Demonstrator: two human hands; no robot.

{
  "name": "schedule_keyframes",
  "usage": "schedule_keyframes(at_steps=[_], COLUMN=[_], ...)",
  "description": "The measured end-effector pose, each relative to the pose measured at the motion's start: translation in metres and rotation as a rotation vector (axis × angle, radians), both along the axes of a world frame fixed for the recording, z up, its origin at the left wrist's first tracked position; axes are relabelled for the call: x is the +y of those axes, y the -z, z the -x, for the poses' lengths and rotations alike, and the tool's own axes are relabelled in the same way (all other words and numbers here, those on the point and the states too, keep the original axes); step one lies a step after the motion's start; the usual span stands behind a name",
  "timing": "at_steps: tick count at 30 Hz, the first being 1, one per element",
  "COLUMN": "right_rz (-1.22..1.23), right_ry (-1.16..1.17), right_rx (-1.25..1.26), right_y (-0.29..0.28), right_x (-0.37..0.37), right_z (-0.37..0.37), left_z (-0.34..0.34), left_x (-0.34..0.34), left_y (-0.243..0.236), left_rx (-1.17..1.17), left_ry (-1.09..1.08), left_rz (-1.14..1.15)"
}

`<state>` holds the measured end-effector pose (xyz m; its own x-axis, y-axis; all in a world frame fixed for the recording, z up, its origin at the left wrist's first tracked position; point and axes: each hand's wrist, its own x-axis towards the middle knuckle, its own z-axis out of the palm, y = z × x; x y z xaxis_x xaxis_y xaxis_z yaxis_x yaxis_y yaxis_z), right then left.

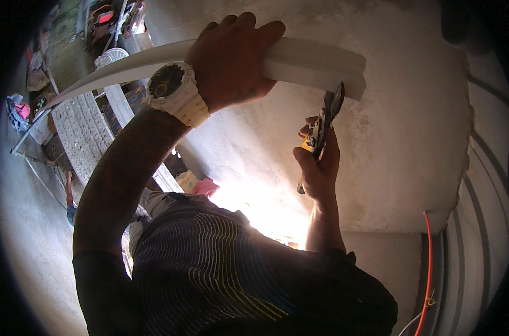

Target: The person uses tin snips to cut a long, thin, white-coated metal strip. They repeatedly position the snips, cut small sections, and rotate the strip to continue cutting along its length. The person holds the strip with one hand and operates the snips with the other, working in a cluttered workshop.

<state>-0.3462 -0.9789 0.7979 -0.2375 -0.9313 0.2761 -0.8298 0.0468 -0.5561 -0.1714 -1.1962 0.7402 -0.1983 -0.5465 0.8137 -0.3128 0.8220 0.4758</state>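
A long pale angled strip (316,61), metal by its look, stretches from the far left to a squared end at the upper right. My left hand (232,64) is closed over it not far from that end, with a white watch (173,89) on the wrist. Below the strip, my right hand (321,168) grips tin snips (324,120) with yellow on the handle. Their dark blades point up and meet the strip's lower edge close to its end. From this angle I cannot tell whether the blades bite into the edge.
Rough scaffold planks (81,129) with a metal frame are at the left, near a white fan (115,54). Another person's arm (69,190) shows beyond them. A bare plastered wall (400,151) stands behind my hands. An orange-red cable (429,252) hangs at the lower right.
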Motion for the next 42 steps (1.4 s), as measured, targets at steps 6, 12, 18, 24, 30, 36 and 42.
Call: schedule_keyframes(at_steps=[6,12,18,24,30,36,42], right_rz=[0.028,0.005,0.013,0.023,0.034,0.064,0.106], right_ry=[0.006,0.014,-0.003,0.017,0.035,0.083,0.08], right_rx=[0.049,0.064,0.013,0.006,0.089,0.077,0.095], right_y=[0.006,0.007,0.008,0.006,0.009,0.018,0.026], right_x=[-0.004,-0.005,-0.005,-0.007,-0.009,-0.005,-0.005], right_z=[0.004,0.005,0.007,0.008,0.01,0.012,0.012], left_z=[0.004,0.004,0.004,0.009,0.011,0.014,-0.002], left_x=[-0.003,-0.006,-0.005,-0.006,-0.005,-0.002,-0.001], left_y=[0.005,0.007,0.004,0.003,0.01,0.011,-0.005], left_rx=[-0.02,-0.026,-0.064,-0.046,-0.06,-0.098,-0.188], left_ry=[-0.009,-0.013,-0.009,0.001,0.0,-0.02,0.096], left_rz=[-0.001,0.022,-0.002,-0.026,-0.025,-0.038,-0.158])
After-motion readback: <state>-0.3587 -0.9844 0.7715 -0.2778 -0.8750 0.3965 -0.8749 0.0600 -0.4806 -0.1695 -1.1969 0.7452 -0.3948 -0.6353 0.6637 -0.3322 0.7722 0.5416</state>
